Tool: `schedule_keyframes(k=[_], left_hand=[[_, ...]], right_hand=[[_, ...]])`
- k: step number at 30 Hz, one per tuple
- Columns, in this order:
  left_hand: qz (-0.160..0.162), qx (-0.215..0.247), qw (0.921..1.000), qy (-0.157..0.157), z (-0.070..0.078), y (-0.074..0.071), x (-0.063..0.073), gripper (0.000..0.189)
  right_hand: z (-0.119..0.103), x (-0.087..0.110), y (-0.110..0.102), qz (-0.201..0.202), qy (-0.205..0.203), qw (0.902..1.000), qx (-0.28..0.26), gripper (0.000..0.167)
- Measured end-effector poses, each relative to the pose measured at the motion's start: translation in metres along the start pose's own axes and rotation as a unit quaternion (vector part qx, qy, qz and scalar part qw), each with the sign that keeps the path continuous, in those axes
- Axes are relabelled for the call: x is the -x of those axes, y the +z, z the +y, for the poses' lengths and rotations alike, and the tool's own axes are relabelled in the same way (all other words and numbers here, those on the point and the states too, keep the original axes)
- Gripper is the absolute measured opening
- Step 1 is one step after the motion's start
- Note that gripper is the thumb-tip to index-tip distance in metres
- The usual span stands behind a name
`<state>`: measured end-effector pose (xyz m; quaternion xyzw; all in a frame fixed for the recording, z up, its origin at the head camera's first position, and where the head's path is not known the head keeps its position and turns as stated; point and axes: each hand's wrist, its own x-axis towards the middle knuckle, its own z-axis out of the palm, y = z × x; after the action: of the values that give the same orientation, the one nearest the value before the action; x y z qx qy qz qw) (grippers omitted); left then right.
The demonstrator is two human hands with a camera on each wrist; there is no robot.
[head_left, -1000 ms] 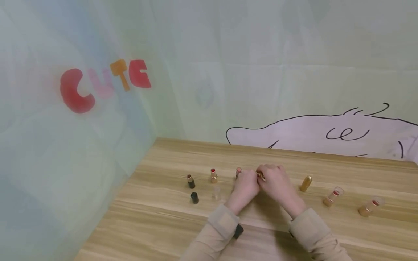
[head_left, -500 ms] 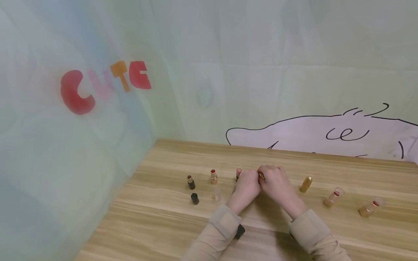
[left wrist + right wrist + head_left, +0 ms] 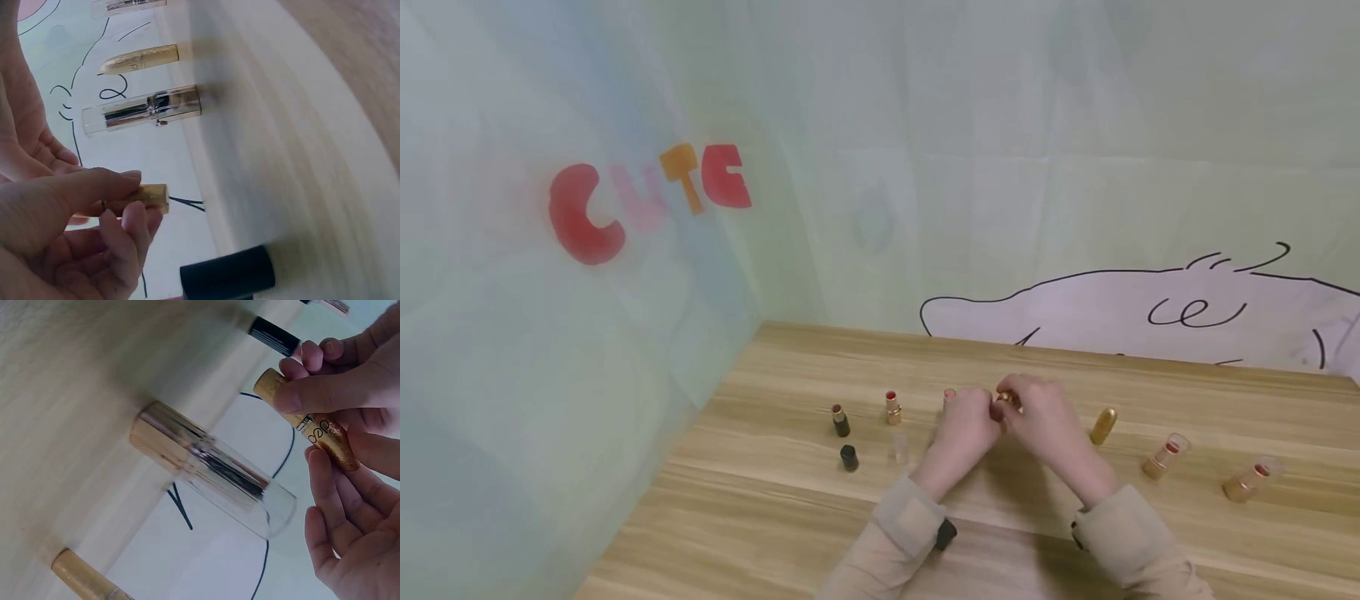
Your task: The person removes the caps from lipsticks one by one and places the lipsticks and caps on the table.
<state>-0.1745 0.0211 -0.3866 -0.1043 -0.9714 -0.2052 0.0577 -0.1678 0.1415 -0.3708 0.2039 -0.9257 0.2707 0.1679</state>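
Observation:
Both hands meet over the table around a gold lipstick tube (image 3: 310, 422) with dark lettering. My left hand (image 3: 966, 427) pinches its flat-ended part between thumb and fingers, as the left wrist view also shows. My right hand (image 3: 1037, 410) holds the rounded end, its thumb and fingertips around it in the right wrist view. A black lipstick (image 3: 228, 275) stands beside the left hand. Beyond the hands stands a clear-capped lipstick (image 3: 212, 469), hidden by the right hand in the head view.
Right of the hands stand another gold lipstick (image 3: 1103, 426) and two clear-capped ones, the nearer (image 3: 1167, 457). At left are two uncapped lipsticks, one red (image 3: 892, 408) and one dark (image 3: 840, 421), with a black cap (image 3: 849, 457) and a clear cap (image 3: 900, 448). A black object (image 3: 946, 534) lies by the left sleeve.
My right hand has shifted slightly up and its fingers have spread, so more of the gold tube shows. The left hand stays nearly in place.

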Motion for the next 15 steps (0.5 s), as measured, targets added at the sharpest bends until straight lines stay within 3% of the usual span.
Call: schedule_keyframes(k=[4, 8, 15], left_hand=[[0.001, 0.027, 0.9996, 0.008, -0.001, -0.01, 0.004, 0.01], [0.01, 0.056, 0.9976, 0.039, -0.005, -0.017, 0.009, 0.011], [0.009, 0.137, 0.9872, 0.082, -0.011, -0.029, 0.014, 0.009]], right_hand=[[-0.003, 0.0, -0.01, -0.008, 0.019, 0.9997, -0.011, 0.014], [-0.006, 0.003, -0.02, -0.011, 0.041, 0.9983, -0.039, 0.016], [-0.006, 0.008, -0.034, 0.003, 0.067, 0.9923, -0.104, 0.019]])
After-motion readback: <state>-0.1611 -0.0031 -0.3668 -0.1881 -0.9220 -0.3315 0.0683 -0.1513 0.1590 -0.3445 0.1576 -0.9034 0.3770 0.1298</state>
